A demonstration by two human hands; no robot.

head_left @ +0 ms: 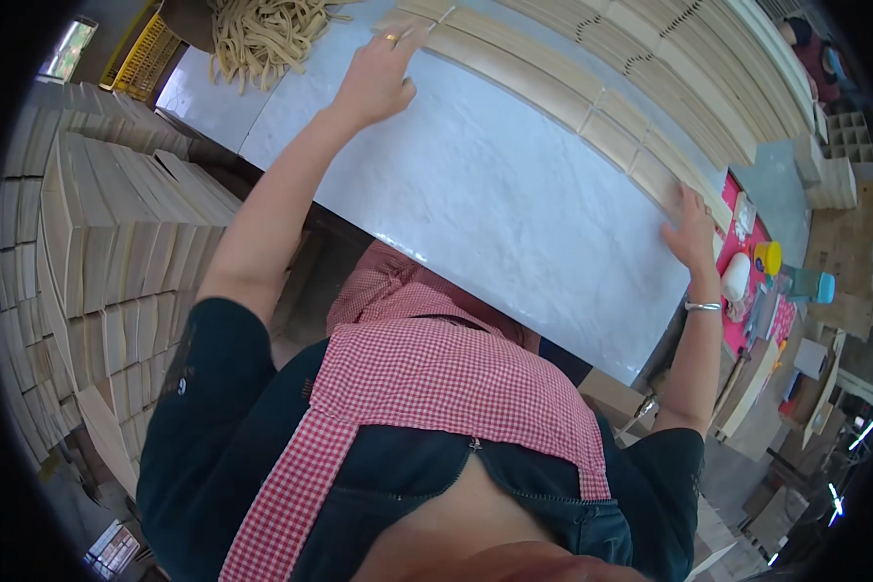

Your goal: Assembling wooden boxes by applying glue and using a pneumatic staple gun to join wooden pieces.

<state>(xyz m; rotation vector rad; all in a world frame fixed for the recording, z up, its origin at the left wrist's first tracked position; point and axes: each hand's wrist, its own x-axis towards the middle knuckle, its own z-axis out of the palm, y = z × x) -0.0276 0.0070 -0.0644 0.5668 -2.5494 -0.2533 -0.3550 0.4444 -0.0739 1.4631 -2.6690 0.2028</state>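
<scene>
Head view: L hand [378,78] is resting near L end of pale strip row [514,80], index finger extending onto it, other fingers curling in; R hand [691,233] is resting at row's R end, fingers mostly straight, thumb standing off. Can't tell if either is gripping. Strip row is lying btwn both hands' fingertips, on white marbled table [485,223]. More stacked strips [640,44] are lying beyond the fingers; tan strand heap [267,39] is sitting left of L fingers; yellow tub [766,257] & blue-lidded jar [810,284] are standing right of R fingers.

Workshop | piled pale boards [131,209] | long strips [516,81] | worktable [495,213] | apron [456,378]
</scene>
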